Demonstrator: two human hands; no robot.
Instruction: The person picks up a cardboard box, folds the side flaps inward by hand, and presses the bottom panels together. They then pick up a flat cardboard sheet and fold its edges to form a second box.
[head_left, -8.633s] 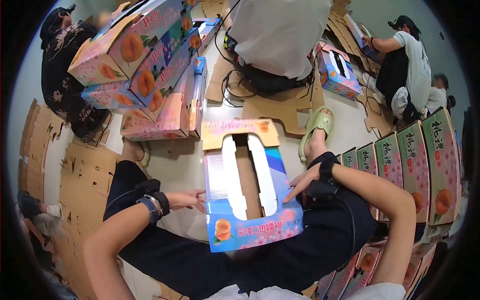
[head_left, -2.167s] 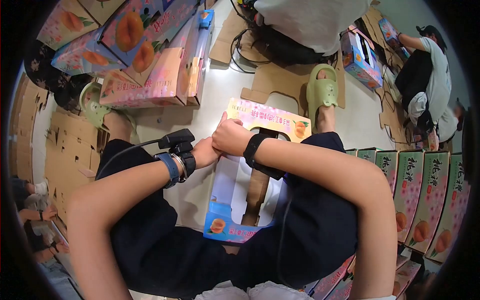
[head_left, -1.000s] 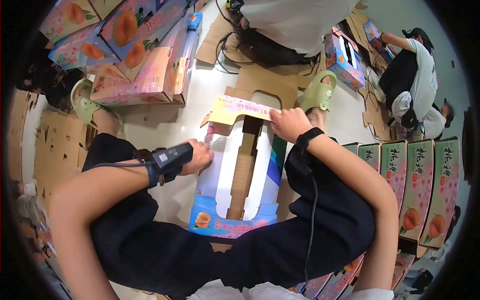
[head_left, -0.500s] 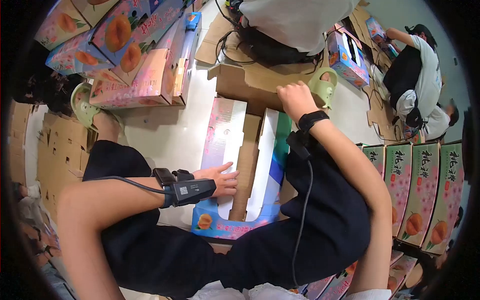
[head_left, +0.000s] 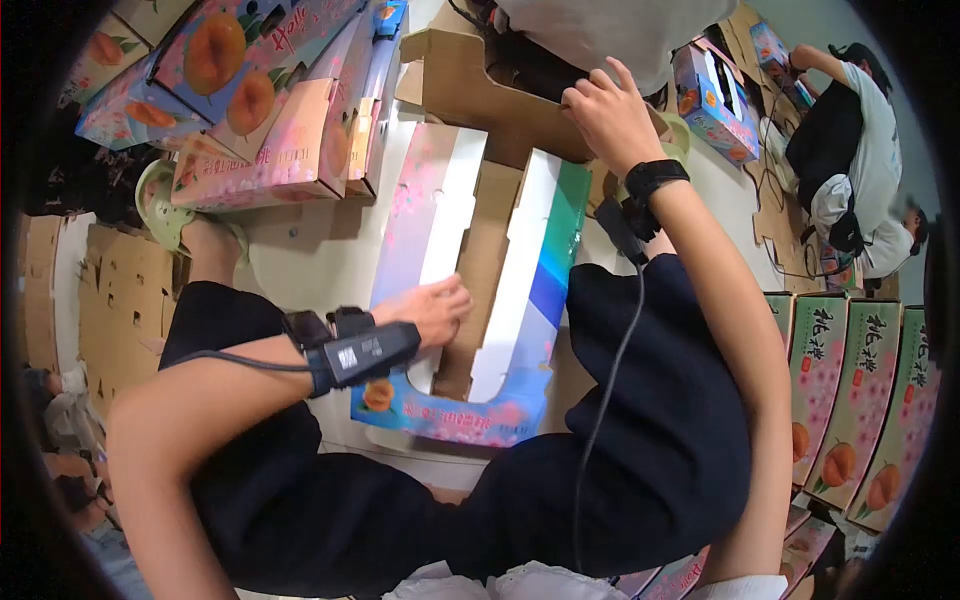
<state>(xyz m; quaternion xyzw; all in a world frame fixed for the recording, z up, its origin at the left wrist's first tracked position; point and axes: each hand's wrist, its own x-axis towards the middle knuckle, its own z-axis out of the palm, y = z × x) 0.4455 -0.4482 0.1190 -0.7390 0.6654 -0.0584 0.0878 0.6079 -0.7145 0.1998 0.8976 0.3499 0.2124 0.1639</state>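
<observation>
A printed peach carton lies on the floor between my legs, its top partly open on a brown cardboard inside. White flaps edge both sides of the opening, and a large brown end flap stands up at the far end. My left hand is closed at the inner edge of the left white flap, fingertips curled over the opening. At the right part of the brown flap, my right hand is bent around its upper edge with one finger raised. Its thumb is hidden.
Printed peach cartons are piled at the upper left. More cartons stand in a row at the right. A person in a white top sits just ahead, another person farther right. Flat cardboard leans at left.
The carton has shifted away from me and slightly left, its brown flap standing higher. My left hand has moved up and curled from spread fingers. My right hand has moved up and raised a finger.
</observation>
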